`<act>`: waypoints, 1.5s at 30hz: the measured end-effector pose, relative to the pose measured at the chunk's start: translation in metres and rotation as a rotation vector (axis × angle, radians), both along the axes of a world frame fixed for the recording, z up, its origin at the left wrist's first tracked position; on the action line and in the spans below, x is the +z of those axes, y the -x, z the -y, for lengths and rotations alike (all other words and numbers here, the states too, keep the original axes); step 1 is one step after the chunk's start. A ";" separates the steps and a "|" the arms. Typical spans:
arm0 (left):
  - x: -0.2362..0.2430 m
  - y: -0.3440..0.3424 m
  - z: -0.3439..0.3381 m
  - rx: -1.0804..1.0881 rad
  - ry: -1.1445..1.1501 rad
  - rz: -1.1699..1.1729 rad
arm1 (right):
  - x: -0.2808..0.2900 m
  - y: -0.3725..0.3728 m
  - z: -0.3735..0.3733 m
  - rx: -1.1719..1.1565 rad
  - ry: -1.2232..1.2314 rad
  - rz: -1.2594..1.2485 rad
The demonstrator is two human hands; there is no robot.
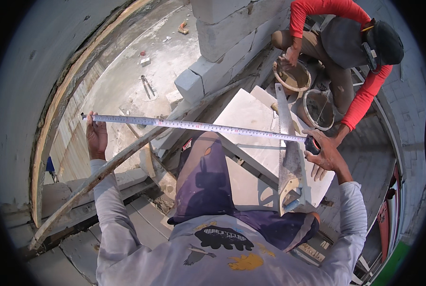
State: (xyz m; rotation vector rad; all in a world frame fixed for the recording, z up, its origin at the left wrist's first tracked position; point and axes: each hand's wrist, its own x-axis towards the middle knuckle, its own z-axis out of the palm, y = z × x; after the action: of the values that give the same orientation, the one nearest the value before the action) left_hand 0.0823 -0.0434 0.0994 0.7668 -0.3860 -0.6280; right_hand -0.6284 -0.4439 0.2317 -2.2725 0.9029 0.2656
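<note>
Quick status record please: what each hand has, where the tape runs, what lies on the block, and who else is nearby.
left hand: pinches the free end of the tape measure
right hand: holds the tape's case
tape: stretched level between both hands, over the white block
hand saw: lying on the block, handle toward the person
co-worker: red sleeves, crouched by two buckets

Glossy metal tape measure [198, 126] — dull steel saw [289, 152] — rough matt blocks [232, 28].
</note>
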 end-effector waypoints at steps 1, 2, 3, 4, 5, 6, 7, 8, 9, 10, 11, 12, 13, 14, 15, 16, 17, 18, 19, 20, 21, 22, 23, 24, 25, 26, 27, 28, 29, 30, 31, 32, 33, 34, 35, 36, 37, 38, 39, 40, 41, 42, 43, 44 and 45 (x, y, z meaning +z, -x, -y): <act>0.000 -0.001 0.000 -0.022 0.005 -0.006 | 0.000 0.001 -0.001 -0.008 0.016 0.003; 0.000 -0.001 -0.001 -0.042 0.008 -0.014 | 0.001 0.001 -0.002 -0.017 0.032 0.007; 0.002 0.004 0.001 -0.113 0.015 -0.034 | 0.002 -0.001 -0.002 -0.010 0.029 0.011; 0.004 0.011 0.005 -0.183 0.022 -0.054 | 0.002 -0.004 -0.003 -0.002 0.026 0.015; 0.004 0.014 0.009 -0.239 0.000 -0.040 | 0.001 -0.008 -0.004 0.005 0.023 0.019; 0.005 0.015 0.012 -0.291 -0.021 -0.022 | 0.000 -0.015 -0.007 0.008 0.023 0.020; 0.008 0.021 0.020 -0.350 -0.045 -0.006 | -0.006 -0.022 -0.012 0.004 0.021 0.020; 0.012 0.030 0.025 -0.412 -0.101 0.068 | -0.013 -0.025 -0.014 0.000 0.019 0.020; 0.028 0.046 0.037 -0.480 -0.153 0.139 | -0.020 -0.024 -0.014 -0.003 0.029 0.045; 0.040 0.055 0.037 -0.531 -0.214 0.218 | -0.016 -0.031 -0.015 -0.020 -0.025 0.043; 0.032 0.048 0.029 -0.499 -0.218 0.256 | -0.008 -0.040 -0.018 -0.038 -0.079 0.040; 0.034 0.046 0.026 -0.460 -0.152 0.212 | -0.003 -0.044 -0.020 -0.066 -0.130 0.035; 0.036 0.046 0.020 -0.421 -0.086 0.168 | -0.007 -0.041 -0.021 -0.088 -0.124 0.023; 0.038 0.044 0.017 -0.384 -0.020 0.124 | -0.015 -0.035 -0.022 -0.111 -0.119 0.011; 0.040 0.046 0.019 -0.339 -0.016 0.105 | -0.015 -0.032 -0.025 -0.139 -0.112 -0.006; 0.043 0.045 0.022 -0.296 -0.013 0.091 | -0.015 -0.031 -0.027 -0.138 -0.134 0.010; 0.048 0.045 0.022 -0.244 -0.054 0.072 | -0.017 -0.034 -0.030 -0.140 -0.156 0.026; 0.052 0.051 0.029 -0.198 -0.084 0.050 | -0.012 -0.037 -0.033 -0.147 -0.167 0.039; 0.050 0.058 0.029 -0.092 -0.156 0.028 | -0.016 -0.038 -0.034 -0.154 -0.138 0.046; 0.038 0.052 0.014 -0.036 -0.165 -0.012 | -0.016 -0.038 -0.031 -0.127 -0.138 0.029; 0.018 0.044 -0.009 0.020 -0.175 -0.056 | -0.011 -0.043 -0.033 -0.148 -0.125 0.049; -0.008 0.039 -0.032 0.115 -0.268 -0.082 | -0.007 -0.043 -0.038 -0.173 -0.116 0.066; -0.031 0.041 -0.053 0.213 -0.370 -0.101 | -0.006 -0.038 -0.042 -0.186 -0.099 0.060; -0.052 0.062 -0.069 0.279 -0.372 -0.068 | -0.007 -0.030 -0.049 -0.206 -0.087 0.048; -0.070 0.090 -0.083 0.349 -0.378 -0.031 | -0.009 -0.022 -0.057 -0.222 -0.082 0.037; -0.090 0.118 -0.099 0.428 -0.462 -0.106 | -0.001 -0.023 -0.071 -0.269 -0.137 0.049; -0.093 0.153 -0.107 0.379 -0.582 -0.195 | 0.011 -0.028 -0.089 -0.321 -0.200 0.055; -0.092 0.188 -0.113 0.319 -0.693 -0.284 | 0.013 -0.030 -0.110 -0.378 -0.272 0.056; -0.082 0.235 -0.099 0.344 -0.891 -0.264 | 0.004 -0.029 -0.136 -0.376 -0.295 0.112; -0.077 0.275 -0.094 0.267 -0.961 -0.221 | 0.003 -0.036 -0.161 -0.383 -0.364 0.092; -0.072 0.309 -0.088 0.190 -1.020 -0.177 | -0.012 -0.042 -0.184 -0.363 -0.427 0.136; -0.064 0.331 -0.078 0.089 -1.027 -0.104 | -0.031 -0.048 -0.207 -0.400 -0.484 0.087; -0.059 0.343 -0.065 0.068 -1.080 0.184 | -0.054 -0.053 -0.227 -0.447 -0.500 0.089; -0.051 0.351 -0.049 0.063 -1.124 0.475 | -0.081 -0.059 -0.241 -0.478 -0.518 0.117; -0.031 0.356 -0.020 0.092 -1.079 0.567 | -0.118 -0.062 -0.257 -0.508 -0.403 0.158; -0.005 0.355 0.018 0.116 -1.038 0.661 | -0.154 -0.065 -0.264 -0.495 -0.302 0.137; 0.016 0.350 0.057 0.096 -0.884 0.786 | -0.185 -0.068 -0.271 -0.486 -0.202 0.114; 0.038 0.341 0.102 0.067 -0.721 0.906 | -0.213 -0.070 -0.276 -0.484 -0.097 0.091; 0.067 0.330 0.150 0.047 -0.705 1.052 | -0.238 -0.071 -0.278 -0.463 -0.035 0.078; 0.082 0.315 0.190 0.009 -0.748 1.055 | -0.257 -0.072 -0.279 -0.445 0.030 0.064; 0.091 0.297 0.228 -0.029 -0.784 0.961 | -0.272 -0.071 -0.278 -0.423 0.100 0.050; 0.082 0.261 0.257 -0.009 -0.828 1.057 | -0.280 -0.070 -0.278 -0.418 0.103 0.049; 0.062 0.225 0.283 0.029 -0.975 1.134 | -0.286 -0.067 -0.280 -0.417 0.103 0.042; 0.040 0.195 0.300 0.073 -1.125 1.210 | -0.291 -0.066 -0.279 -0.414 0.103 0.040; 0.018 0.171 0.308 0.035 -1.195 1.304 | -0.296 -0.063 -0.282 -0.407 0.111 0.019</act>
State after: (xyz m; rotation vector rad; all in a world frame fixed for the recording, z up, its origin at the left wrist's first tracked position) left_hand -0.0890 -0.3515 0.1169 2.3240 -1.2116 -0.1742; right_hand -0.5654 -0.1619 -0.0646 -2.1228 1.3698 0.0120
